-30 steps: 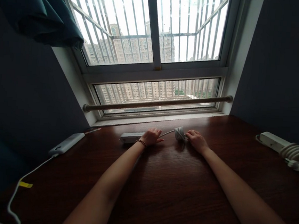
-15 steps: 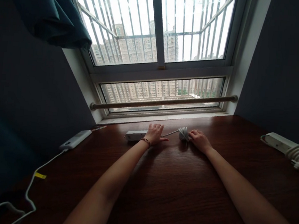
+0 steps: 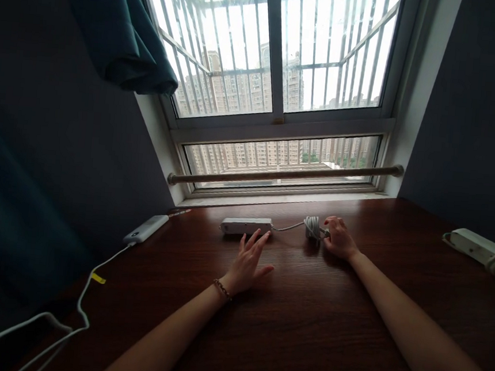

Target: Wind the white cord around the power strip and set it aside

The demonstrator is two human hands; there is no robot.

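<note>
A white power strip (image 3: 248, 226) lies on the brown wooden surface below the window. Its cord runs right into a wound white coil (image 3: 312, 228). My left hand (image 3: 247, 260) is in front of the strip, fingers spread, their tips close to its near edge; I cannot tell if they touch. At the right side of the coil, my right hand (image 3: 340, 238) has its fingers closed round the end of the cord. What sits inside those fingers is mostly hidden.
A second white power strip (image 3: 476, 246) with a wound cord lies at the far right. On the left is a white power bank-like box (image 3: 146, 228) with a white cable (image 3: 83, 304) and yellow tag. A rail (image 3: 283, 177) crosses the window; a teal curtain (image 3: 129, 54) hangs left.
My left hand has come off the power strip and moved back towards me, fingers spreading. My right hand stays by the coil's end. The whole view has shifted slightly.
</note>
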